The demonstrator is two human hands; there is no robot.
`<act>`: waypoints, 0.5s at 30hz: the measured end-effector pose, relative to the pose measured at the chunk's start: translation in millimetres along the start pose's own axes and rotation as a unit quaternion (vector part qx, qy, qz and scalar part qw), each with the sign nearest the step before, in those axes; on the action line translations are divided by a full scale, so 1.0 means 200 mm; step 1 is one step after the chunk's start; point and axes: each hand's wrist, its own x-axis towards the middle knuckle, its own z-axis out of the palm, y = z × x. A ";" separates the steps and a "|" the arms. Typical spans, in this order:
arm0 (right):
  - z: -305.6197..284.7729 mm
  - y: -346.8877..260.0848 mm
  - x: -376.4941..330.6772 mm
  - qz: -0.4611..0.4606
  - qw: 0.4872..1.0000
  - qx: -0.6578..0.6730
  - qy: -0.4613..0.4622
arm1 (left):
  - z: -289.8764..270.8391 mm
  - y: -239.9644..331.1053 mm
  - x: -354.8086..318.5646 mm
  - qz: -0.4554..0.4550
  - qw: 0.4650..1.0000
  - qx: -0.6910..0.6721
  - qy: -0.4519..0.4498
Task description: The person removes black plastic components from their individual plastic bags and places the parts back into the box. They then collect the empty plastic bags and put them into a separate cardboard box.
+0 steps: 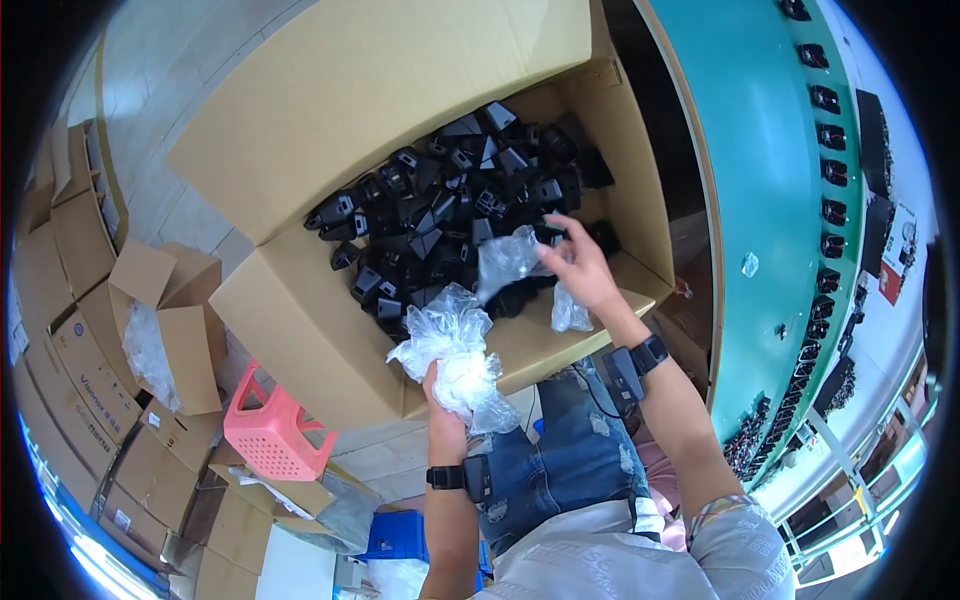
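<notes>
A large open cardboard box (330,325) stands before me, with a heap of black plastic parts (430,205) inside. At its near edge my left hand (436,395) is closed round a bunch of crumpled clear plastic bags (462,372); most of its fingers are hidden behind the plastic. Over the heap, my right hand (585,270) pinches a single clear plastic bag (508,262) between thumb and fingers. Another clear bag (570,312) hangs over the box's near flap, just below the right hand.
To the right runs a green-topped table (755,190) with a row of small black units (833,172) along its far side. A pink plastic stool (275,430) stands at the left, near stacked cartons (85,390). A blue bin (395,535) sits at the lower left.
</notes>
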 end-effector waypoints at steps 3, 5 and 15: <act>-0.07 0.09 0.00 0.047 0.986 -0.152 0.052 | 0.15 0.07 -0.13 0.021 0.995 0.083 0.045; -0.02 0.21 -0.04 -0.052 0.928 -0.368 0.028 | 0.16 0.06 -0.15 0.031 0.993 0.108 0.028; -0.04 0.18 -0.14 -0.161 0.960 -0.226 -0.027 | 0.18 0.34 0.30 0.057 0.991 0.116 -0.028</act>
